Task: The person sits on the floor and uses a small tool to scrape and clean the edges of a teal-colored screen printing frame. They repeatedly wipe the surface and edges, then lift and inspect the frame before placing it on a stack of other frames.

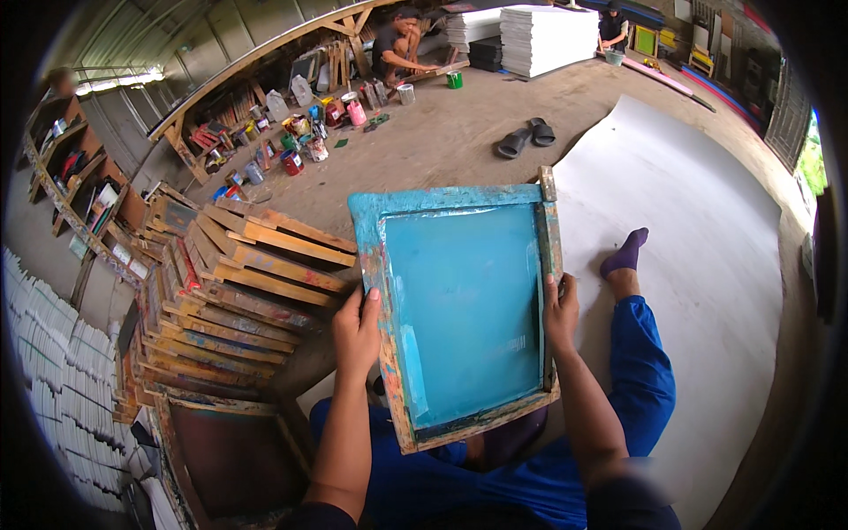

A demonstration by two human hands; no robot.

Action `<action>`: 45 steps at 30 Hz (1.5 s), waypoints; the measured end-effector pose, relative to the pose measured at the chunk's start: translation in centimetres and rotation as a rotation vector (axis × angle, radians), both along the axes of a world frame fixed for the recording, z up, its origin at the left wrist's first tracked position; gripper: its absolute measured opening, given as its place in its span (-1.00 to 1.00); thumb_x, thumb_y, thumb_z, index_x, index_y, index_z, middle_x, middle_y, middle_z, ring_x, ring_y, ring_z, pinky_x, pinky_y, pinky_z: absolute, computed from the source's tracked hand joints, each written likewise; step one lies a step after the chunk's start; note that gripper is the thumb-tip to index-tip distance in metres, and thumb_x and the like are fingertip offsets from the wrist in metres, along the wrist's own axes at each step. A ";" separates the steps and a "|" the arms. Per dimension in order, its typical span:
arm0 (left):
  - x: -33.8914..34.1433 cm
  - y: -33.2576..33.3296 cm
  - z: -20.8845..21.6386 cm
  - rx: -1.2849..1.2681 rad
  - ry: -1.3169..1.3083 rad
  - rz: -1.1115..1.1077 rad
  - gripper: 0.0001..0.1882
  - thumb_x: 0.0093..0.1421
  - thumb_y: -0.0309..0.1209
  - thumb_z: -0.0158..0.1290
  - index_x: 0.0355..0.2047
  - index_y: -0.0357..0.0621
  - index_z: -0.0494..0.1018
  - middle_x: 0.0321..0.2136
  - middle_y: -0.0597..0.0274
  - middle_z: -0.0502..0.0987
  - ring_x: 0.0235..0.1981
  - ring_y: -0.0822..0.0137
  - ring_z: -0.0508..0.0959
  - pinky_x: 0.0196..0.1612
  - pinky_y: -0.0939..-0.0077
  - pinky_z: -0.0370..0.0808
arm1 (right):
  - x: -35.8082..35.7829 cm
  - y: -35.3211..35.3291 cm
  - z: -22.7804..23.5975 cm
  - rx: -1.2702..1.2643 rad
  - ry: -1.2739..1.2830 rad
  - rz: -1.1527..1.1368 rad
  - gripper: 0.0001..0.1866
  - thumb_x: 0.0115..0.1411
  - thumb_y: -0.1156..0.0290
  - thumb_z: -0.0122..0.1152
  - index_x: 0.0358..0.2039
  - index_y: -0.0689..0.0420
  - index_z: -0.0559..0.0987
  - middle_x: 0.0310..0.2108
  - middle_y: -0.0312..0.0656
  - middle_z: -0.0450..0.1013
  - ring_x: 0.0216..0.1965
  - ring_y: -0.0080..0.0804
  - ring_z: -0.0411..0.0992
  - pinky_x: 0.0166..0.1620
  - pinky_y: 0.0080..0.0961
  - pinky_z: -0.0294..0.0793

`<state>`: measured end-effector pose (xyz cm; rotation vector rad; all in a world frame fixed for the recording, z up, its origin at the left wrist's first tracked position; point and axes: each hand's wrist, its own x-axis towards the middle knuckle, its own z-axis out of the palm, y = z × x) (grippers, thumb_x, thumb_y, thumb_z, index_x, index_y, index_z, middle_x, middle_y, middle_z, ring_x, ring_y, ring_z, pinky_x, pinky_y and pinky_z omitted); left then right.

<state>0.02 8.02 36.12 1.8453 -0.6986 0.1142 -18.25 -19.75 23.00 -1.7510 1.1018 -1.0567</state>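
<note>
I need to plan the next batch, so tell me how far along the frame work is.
Done, apparently: a row of wooden frames stacked at the person's left. In hand: a turquoise screen frame, gripped by the left hand and right hand on opposite sides, above the lap. Left: the white sheet on the floor lies bare, unprinted.

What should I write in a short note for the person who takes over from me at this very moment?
Left hand: grips the left rail of the turquoise screen frame.
Right hand: grips its right rail.
The frame is held up over the lap, mesh side facing the person, clear of the floor.
Stack of wooden frames lies at the left; white sheet is spread on the floor at the right.
Done: one frame in hand.
Left: it is not yet set down anywhere.
</note>
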 end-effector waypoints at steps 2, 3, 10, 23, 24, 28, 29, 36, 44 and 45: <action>0.5 -0.3 -0.4 0.001 -0.031 0.028 -0.58 0.50 -0.16 0.01 -0.02 -0.34 0.58 -0.49 0.04 0.56 -0.48 0.25 0.48 -0.31 0.34 0.46 | -0.6 0.2 1.3 -0.011 0.011 -0.017 -0.49 0.48 0.00 0.11 0.11 0.22 0.46 -0.11 0.19 0.57 -0.07 0.19 0.57 -0.02 -0.09 0.50; 0.8 -0.3 -0.5 0.012 -0.020 0.025 -0.57 0.51 -0.15 0.00 -0.06 -0.35 0.57 -0.51 0.02 0.54 -0.50 0.22 0.46 -0.32 0.32 0.45 | -0.8 0.3 1.8 -0.014 0.024 -0.026 -0.49 0.48 0.00 0.11 0.11 0.22 0.46 -0.13 0.18 0.57 -0.08 0.18 0.57 -0.04 -0.09 0.50; 2.6 -0.8 -1.2 0.048 0.029 0.036 -0.51 0.54 -0.10 -0.06 -0.22 -0.39 0.52 -0.59 0.00 0.43 -0.55 0.18 0.35 -0.38 0.22 0.37 | -1.5 0.9 4.7 -0.042 0.040 -0.021 -0.52 0.47 0.03 0.15 0.12 0.21 0.49 -0.14 0.15 0.57 -0.10 0.12 0.57 -0.04 -0.11 0.49; 3.5 -1.1 -3.2 0.006 0.046 0.008 -0.49 0.54 -0.09 -0.09 -0.09 -0.38 0.57 -0.43 -0.15 0.59 -0.40 0.08 0.57 -0.22 0.21 0.48 | -2.6 0.7 4.5 -0.018 0.093 0.017 -0.49 0.50 0.07 0.10 0.27 0.16 0.47 0.09 0.11 0.56 0.14 0.03 0.54 0.16 -0.17 0.48; 3.5 -1.1 -3.3 0.029 0.069 0.017 -0.49 0.54 -0.08 -0.09 -0.09 -0.38 0.57 -0.43 -0.15 0.59 -0.40 0.07 0.56 -0.22 0.21 0.48 | -2.6 0.7 4.5 -0.013 0.094 0.022 -0.48 0.50 0.07 0.10 0.28 0.16 0.47 0.11 0.11 0.55 0.15 0.03 0.54 0.17 -0.18 0.47; 3.5 -0.8 -3.5 0.094 0.107 0.034 -0.49 0.53 -0.08 -0.08 -0.09 -0.37 0.58 -0.42 -0.15 0.60 -0.41 0.07 0.56 -0.22 0.22 0.49 | -2.8 0.7 4.3 0.006 0.090 0.017 -0.48 0.49 0.08 0.13 0.30 0.15 0.46 0.14 0.12 0.53 0.18 0.02 0.52 0.20 -0.18 0.46; 3.4 -0.7 -3.4 0.109 0.114 0.034 -0.49 0.53 -0.08 -0.08 -0.09 -0.37 0.58 -0.42 -0.15 0.61 -0.41 0.07 0.56 -0.22 0.22 0.49 | -2.8 0.7 4.3 0.016 0.085 0.023 -0.48 0.48 0.09 0.13 0.30 0.15 0.46 0.15 0.11 0.53 0.19 0.01 0.52 0.20 -0.19 0.46; 2.9 -0.6 -3.0 0.012 0.094 -0.013 -0.51 0.54 -0.11 -0.07 0.01 -0.36 0.56 -0.37 -0.03 0.63 -0.35 0.20 0.57 -0.18 0.29 0.50 | -2.9 0.5 3.1 -0.010 0.046 0.052 -0.50 0.42 0.30 0.24 0.29 0.20 0.43 0.09 0.09 0.55 0.13 -0.04 0.55 0.19 -0.22 0.47; 2.6 0.8 -4.5 -0.225 -0.110 -0.166 -0.60 0.53 -0.22 0.00 0.18 -0.26 0.49 -0.09 0.18 0.63 -0.20 0.34 0.55 -0.07 0.38 0.48 | -2.0 -1.4 1.5 -0.131 -0.216 0.194 -0.38 0.32 0.56 0.29 0.35 0.20 0.29 0.00 0.04 0.54 0.00 -0.24 0.57 0.05 -0.29 0.56; 2.5 1.3 -5.5 -0.200 -0.050 -0.185 -0.60 0.53 -0.22 0.01 0.17 -0.25 0.49 -0.08 0.18 0.63 -0.17 0.34 0.54 -0.05 0.40 0.48 | -1.9 -1.5 0.9 -0.163 -0.245 0.202 -0.37 0.33 0.56 0.29 0.35 0.20 0.28 0.00 0.04 0.54 0.00 -0.25 0.57 0.04 -0.30 0.57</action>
